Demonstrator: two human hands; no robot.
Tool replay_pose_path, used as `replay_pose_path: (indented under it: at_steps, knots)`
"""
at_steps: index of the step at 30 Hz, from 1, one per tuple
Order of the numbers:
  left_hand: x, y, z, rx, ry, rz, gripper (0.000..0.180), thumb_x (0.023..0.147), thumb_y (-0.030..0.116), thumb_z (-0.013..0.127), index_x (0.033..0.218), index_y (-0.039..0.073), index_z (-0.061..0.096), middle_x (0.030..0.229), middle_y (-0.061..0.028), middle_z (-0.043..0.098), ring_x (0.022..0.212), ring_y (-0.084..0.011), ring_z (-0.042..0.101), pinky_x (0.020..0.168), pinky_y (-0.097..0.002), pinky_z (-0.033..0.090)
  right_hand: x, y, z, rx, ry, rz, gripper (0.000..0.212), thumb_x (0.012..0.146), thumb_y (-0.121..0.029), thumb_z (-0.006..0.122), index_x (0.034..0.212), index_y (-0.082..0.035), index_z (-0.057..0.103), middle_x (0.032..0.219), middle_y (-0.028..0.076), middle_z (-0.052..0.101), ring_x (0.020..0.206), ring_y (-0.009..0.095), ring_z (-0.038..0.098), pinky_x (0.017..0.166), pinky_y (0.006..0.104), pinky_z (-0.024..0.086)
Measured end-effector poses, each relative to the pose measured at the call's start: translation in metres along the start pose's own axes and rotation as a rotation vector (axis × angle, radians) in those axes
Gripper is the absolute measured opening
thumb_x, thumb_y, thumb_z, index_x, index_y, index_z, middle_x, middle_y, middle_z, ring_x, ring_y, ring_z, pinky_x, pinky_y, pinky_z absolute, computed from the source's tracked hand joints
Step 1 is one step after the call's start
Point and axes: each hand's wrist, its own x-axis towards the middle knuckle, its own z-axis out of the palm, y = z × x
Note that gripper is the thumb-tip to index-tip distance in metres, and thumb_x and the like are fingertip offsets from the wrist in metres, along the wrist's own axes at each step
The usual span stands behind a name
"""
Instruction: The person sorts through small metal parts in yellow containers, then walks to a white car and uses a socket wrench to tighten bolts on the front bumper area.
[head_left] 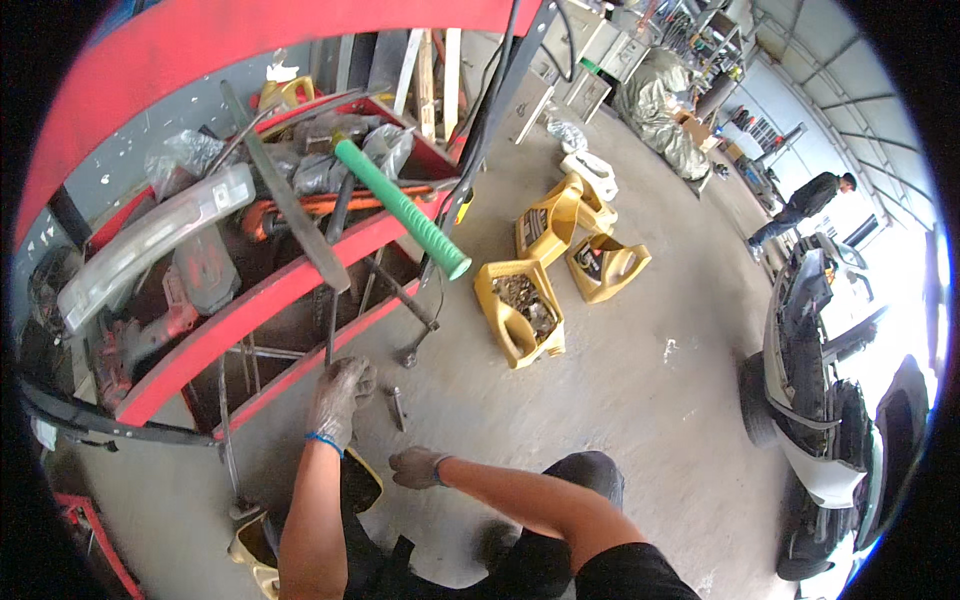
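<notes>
Gloves (pixel 333 418) cover both my hands, greyish and soiled, with a blue cuff at my left wrist. My left hand (pixel 343 392) is at the lower red edge of the rack (pixel 290 283), fingers bent in at the bottom end of a dark metal rod (pixel 336 305); I cannot tell whether they grip it. That rod slants upright through the rack, passing behind its red rail. My right hand (pixel 415 467) is lower and off to the right, fingers curled in, and I cannot tell whether anything is inside them. Between and just above my hands, a short metal tool (pixel 397 409) lies on the concrete floor (pixel 640 400). Near it, a bar with a knobbed end (pixel 408 302) sticks out from the rack.

A green ribbed handle (pixel 400 208) juts over the rack's right side, with a flat grey bar (pixel 285 195) and a clear lamp (pixel 160 245) to its left. Cut-open yellow jugs stand on the floor to the right, one of them (pixel 520 305) holding small metal parts. Farther right are a partly stripped white car (pixel 835 480) and a person in dark clothes (pixel 812 200).
</notes>
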Motion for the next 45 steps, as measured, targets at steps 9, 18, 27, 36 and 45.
replay_pose_path:
  at_steps: [9,18,27,36,45]
  knots:
    - [0.037,-0.045,0.036,0.161,-0.058,-0.054,0.031,0.091,0.031,0.068,0.113,0.008,0.066,0.100,-0.0030,0.070,0.090,-0.0149,0.066,0.078,-0.0332,0.051,-0.099,0.203,-0.164,-0.160,0.281,0.544,0.036,0.080,-0.029,0.060,0.103,-0.003,0.072,0.107,0.020,0.072,0.100,0.036,0.070,0.087,0.0474,0.055]
    - [0.033,-0.073,0.020,1.120,-0.016,0.093,0.037,0.087,0.029,0.067,0.115,0.005,0.068,0.114,-0.0177,0.069,0.108,-0.0305,0.064,0.094,-0.0401,0.049,-0.056,0.341,-0.073,0.197,0.851,0.788,0.045,0.092,-0.028,0.060,0.126,0.001,0.052,0.095,0.022,0.073,0.086,0.040,0.072,0.073,0.0505,0.056]
    - [0.039,-0.084,0.087,1.122,-0.136,-0.052,0.041,0.089,0.037,0.064,0.114,0.004,0.068,0.110,-0.0201,0.070,0.106,-0.0339,0.066,0.091,-0.0405,0.049,-0.066,0.249,-0.012,0.249,0.551,0.463,0.031,0.093,-0.017,0.055,0.116,0.004,0.052,0.086,0.024,0.070,0.081,0.041,0.071,0.070,0.0494,0.057]
    - [0.063,-0.099,0.109,1.107,-0.260,-0.012,0.042,0.091,0.037,0.064,0.116,0.003,0.066,0.115,-0.0196,0.069,0.112,-0.0338,0.065,0.095,-0.0401,0.049,-0.092,0.112,0.068,0.557,0.418,-0.301,0.055,0.091,-0.030,0.064,0.137,-0.001,0.049,0.110,0.026,0.067,0.102,0.042,0.066,0.089,0.0497,0.053]
    - [0.061,-0.103,0.103,1.072,-0.237,-0.071,0.043,0.091,0.037,0.064,0.119,0.005,0.066,0.117,-0.0158,0.069,0.112,-0.0288,0.065,0.097,-0.0376,0.048,-0.127,0.137,0.044,0.058,0.732,-0.021,0.019,0.083,-0.019,0.064,0.098,-0.008,0.067,0.096,0.010,0.066,0.097,0.031,0.063,0.085,0.0439,0.052]
